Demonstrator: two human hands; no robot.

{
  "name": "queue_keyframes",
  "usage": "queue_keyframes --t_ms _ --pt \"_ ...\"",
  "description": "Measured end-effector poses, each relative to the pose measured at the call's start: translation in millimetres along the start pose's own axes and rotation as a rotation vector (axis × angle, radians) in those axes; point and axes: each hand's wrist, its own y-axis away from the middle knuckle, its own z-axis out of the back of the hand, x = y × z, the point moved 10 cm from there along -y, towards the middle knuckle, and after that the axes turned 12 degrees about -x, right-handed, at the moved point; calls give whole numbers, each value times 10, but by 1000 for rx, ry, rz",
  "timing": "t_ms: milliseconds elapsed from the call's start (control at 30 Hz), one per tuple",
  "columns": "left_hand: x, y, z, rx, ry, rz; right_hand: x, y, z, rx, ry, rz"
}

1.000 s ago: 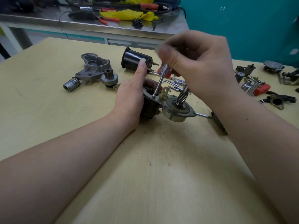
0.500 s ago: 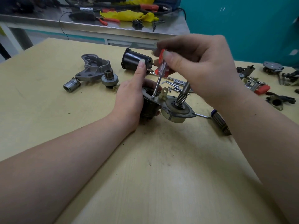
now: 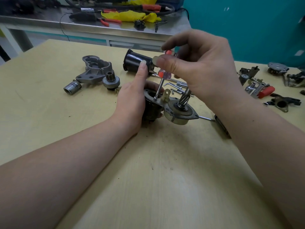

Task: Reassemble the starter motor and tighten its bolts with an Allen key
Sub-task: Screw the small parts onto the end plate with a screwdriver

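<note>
The half-built starter motor assembly (image 3: 176, 111) stands at the table's middle, its splined shaft pointing up. My left hand (image 3: 132, 100) grips its dark body from the left, index finger raised. My right hand (image 3: 203, 68) pinches the red-and-clear handle of a small screwdriver (image 3: 162, 75) between thumb and fingers. The shaft slants down and its tip sits on a screw in the plate beside the round opening. The black motor casing (image 3: 133, 62) lies behind. The aluminium nose housing (image 3: 95, 68) and a pinion gear (image 3: 110, 81) lie to the left.
An Allen key and loose bolts (image 3: 177, 86) lie behind the assembly. A second screwdriver (image 3: 219, 123) lies at the right under my forearm. A steel sleeve (image 3: 71, 87) sits far left. Other motor parts (image 3: 262, 90) crowd the right edge. A steel bench (image 3: 92, 25) with tools stands behind.
My right hand has rolled around the screwdriver handle, fingers opening from a closed wrap to a fingertip pinch. The tip stays on the same screw. My left hand keeps its hold.
</note>
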Motion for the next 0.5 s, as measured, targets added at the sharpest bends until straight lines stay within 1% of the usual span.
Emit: queue_keyframes --t_ms 67,167,233,300,400,467,500 --pt "3 1 0 1 -11 5 -16 -6 3 -6 24 6" --pt "-6 2 9 -5 -12 -2 -56 -12 -20 86 -55 -25" --pt "-9 2 11 -9 -12 -8 -49 -9 -25 110 -89 -31" --pt "-6 1 7 -4 0 -7 -47 1 -34 85 -86 -31" --pt "0 -7 6 -3 10 -3 -72 -17 16 -18 9 -34" --pt "7 -11 0 0 11 1 -62 -25 1 18 58 -12" --pt "10 -14 2 -1 13 4 -79 -29 -6 48 36 -25"
